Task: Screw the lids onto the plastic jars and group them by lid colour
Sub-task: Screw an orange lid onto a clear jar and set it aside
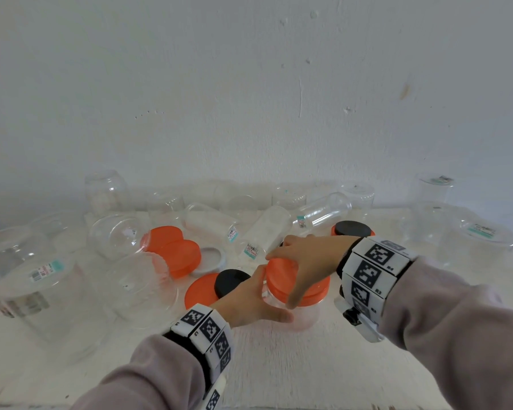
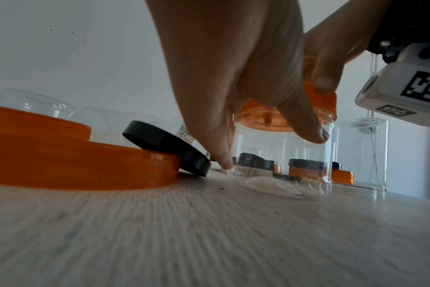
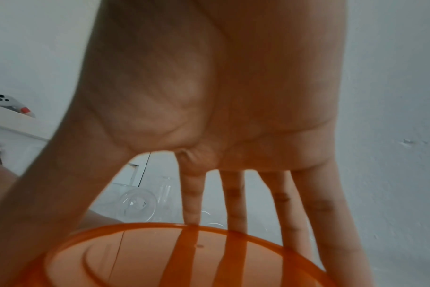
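Observation:
A small clear plastic jar stands upright on the white table, near the middle. My left hand grips its body from the left, thumb in front and fingers behind. An orange lid sits on the jar's mouth. My right hand comes over from the right and grips this lid, thumb on the near rim. In the left wrist view the jar shows under the orange lid. The right wrist view shows my fingers spread over the lid.
Loose orange lids, black lids and a white lid lie behind the jar. Several lidless clear jars lie or stand along the wall. Big clear jars stand at left and right.

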A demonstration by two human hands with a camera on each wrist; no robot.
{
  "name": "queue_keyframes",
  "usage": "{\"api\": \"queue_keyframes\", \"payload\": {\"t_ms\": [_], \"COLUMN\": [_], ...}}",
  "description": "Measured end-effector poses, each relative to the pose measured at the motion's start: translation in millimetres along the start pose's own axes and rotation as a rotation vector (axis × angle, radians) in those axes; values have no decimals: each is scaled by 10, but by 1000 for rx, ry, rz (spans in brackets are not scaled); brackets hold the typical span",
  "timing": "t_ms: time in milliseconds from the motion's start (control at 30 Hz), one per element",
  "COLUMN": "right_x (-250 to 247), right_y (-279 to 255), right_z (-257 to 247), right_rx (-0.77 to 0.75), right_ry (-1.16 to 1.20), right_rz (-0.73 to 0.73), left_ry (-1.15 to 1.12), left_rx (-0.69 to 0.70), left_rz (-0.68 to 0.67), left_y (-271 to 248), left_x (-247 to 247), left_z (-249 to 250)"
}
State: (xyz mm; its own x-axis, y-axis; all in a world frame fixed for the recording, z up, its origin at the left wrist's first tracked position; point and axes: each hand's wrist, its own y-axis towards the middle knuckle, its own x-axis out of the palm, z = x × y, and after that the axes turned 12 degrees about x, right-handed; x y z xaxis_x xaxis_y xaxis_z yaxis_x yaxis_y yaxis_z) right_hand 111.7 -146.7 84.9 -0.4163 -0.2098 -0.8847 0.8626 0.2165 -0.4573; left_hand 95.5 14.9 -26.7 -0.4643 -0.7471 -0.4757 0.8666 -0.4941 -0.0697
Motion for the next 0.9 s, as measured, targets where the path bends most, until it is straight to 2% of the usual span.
{"api": "queue_keyframes", "payload": {"t_ms": [267,467,667,733,833,900], "right_x": [44,64,166,156,61,11], "right_y": [-15,-28,-23,-14,-24,-25], "right_z": [6,32,-14,7,70,99], "right_rx": [20,-4,72,81,48,13], "right_ry": [15,46,79,86,82,81], "right_rz": [28,47,196,148,-15,-46], "left_ry": [25,68,92,94,86,88], "left_rx": [-4,22,42,46,41,40], "left_rz": [-25,35,75,82,77,68], "left_y": [11,25,16,11,3,-1], "left_x": [15,63,85,87,82,81], "left_z": [-2,35,61,66,78,89]}}
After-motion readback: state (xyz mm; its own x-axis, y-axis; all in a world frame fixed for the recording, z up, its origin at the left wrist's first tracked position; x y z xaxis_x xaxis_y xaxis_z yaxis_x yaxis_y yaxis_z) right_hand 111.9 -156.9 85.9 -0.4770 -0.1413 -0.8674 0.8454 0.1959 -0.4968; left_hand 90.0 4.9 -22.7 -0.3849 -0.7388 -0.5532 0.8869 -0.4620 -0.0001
